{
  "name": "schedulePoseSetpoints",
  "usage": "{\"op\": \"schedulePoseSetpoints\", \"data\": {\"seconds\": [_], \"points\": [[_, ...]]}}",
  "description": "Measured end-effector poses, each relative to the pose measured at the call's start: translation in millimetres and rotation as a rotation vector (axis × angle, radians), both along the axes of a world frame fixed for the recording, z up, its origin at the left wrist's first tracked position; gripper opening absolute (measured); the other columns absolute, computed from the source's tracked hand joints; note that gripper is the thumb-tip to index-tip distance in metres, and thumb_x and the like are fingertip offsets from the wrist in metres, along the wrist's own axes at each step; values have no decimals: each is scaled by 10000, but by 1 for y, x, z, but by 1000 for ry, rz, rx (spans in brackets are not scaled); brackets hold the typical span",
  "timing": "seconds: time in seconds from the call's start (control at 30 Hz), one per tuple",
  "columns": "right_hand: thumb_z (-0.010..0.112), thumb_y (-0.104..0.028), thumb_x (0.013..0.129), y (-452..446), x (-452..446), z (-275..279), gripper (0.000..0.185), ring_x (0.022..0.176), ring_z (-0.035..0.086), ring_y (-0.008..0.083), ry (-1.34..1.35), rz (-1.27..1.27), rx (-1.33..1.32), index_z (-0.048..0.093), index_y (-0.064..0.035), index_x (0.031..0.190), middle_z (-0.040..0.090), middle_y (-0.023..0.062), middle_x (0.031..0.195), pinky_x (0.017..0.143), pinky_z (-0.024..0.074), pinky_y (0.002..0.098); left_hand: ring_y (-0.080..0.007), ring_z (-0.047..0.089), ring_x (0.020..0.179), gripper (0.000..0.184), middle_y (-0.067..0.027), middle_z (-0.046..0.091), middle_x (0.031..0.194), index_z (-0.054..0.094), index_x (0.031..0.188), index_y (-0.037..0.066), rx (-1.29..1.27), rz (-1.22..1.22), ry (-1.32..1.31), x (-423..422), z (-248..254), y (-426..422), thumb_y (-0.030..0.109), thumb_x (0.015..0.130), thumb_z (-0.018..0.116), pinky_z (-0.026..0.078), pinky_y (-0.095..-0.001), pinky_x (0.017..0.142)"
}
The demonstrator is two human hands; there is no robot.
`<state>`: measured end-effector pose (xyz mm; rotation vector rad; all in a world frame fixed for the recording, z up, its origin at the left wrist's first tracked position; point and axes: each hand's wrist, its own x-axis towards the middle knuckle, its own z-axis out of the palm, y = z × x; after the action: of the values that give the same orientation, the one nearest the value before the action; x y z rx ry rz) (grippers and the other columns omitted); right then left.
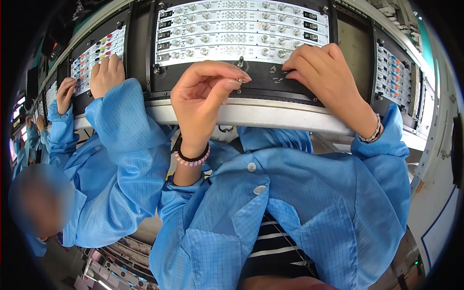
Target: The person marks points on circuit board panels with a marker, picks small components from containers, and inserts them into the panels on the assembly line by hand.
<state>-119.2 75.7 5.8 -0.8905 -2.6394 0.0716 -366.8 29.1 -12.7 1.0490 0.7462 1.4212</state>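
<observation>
My left hand (200,92) is raised over the front edge of the black panel, thumb and forefinger pinched on a small metal pin-like part (242,80). Its exact kind is too small to make out. On the panel to the right lie several loose small metal parts (275,79). Right beside them, my right hand (319,67) rests with curled fingers, the thumb close under the forefinger. Anything between those fingertips is hidden. Behind both hands, white circuit boards (237,38) with round metal connectors sit in rows in the black fixture (193,73).
A metal rail (290,113) runs along the front. On the left a co-worker in a blue coat (121,145) has both hands at another board panel (113,43). Another fixture with boards (394,70) stands at the right.
</observation>
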Motion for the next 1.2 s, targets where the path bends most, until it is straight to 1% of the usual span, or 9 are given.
{"op": "schedulePoseSetpoints", "data": {"seconds": [0.13,0.33,0.63,0.73,0.83,0.97,1.07,1.1,1.2], "points": [[661,-174,865,-2,0,-8,123,796,556,146,-28,4,44,594,-103,939,523,9,873,757,374,309,-221,704,909,115,-165,696,983,618,1023,-62,21,-13,1,2,-1,4,-66,916,660,584,-324,850],[620,-149,882,-2,2,-10,94,770,531,157,-64,31,30,578,-92,943,523,23,879,752,373,307,-205,700,894,131,-154,675,965,599,1014,-56,38,-41,-23,7,2,7,-78,905,669,589,-300,816],[651,-133,915,17,30,-16,122,878,567,282,360,-60,-352,592,-80,1007,615,49,1032,802,439,378,-189,695,864,144,-150,674,968,606,1019,-57,80,-57,37,8,3,12,-74,897,681,586,-285,801],[613,39,918,25,48,-8,90,922,606,262,357,-112,-382,585,-9,989,621,111,993,841,476,313,-147,679,837,147,-115,687,950,631,1015,-43,63,-27,153,12,8,13,-55,890,706,544,-226,725],[625,3,935,28,66,-2,109,856,620,189,348,-273,-442,623,2,1044,638,96,981,838,483,287,-86,651,807,126,-57,704,929,666,994,-16,-54,3,476,13,21,21,7,892,736,468,-179,644],[574,-11,972,36,88,-3,137,870,653,147,465,-313,-524,639,18,1090,653,79,975,844,496,266,-73,620,807,102,-25,699,924,671,983,2,-13,-59,758,40,34,59,81,933,712,465,-193,669],[551,-8,984,39,104,-6,158,925,668,151,477,-328,-542,644,24,1108,654,78,991,863,498,263,-62,611,810,85,-14,704,924,694,963,20,302,-78,961,64,24,93,77,909,727,457,-209,674],[552,-7,984,38,107,-6,158,923,667,153,477,-323,-535,644,24,1108,653,78,994,862,497,265,-116,614,816,115,-25,702,915,715,938,47,343,-84,1011,73,22,103,80,843,772,448,-261,679],[555,-6,983,34,108,-2,156,919,663,157,444,-304,-485,645,24,1107,650,78,999,854,497,266,-305,589,922,96,-112,602,819,633,862,54,201,-82,1187,94,49,111,89,860,722,459,-375,793]]}}
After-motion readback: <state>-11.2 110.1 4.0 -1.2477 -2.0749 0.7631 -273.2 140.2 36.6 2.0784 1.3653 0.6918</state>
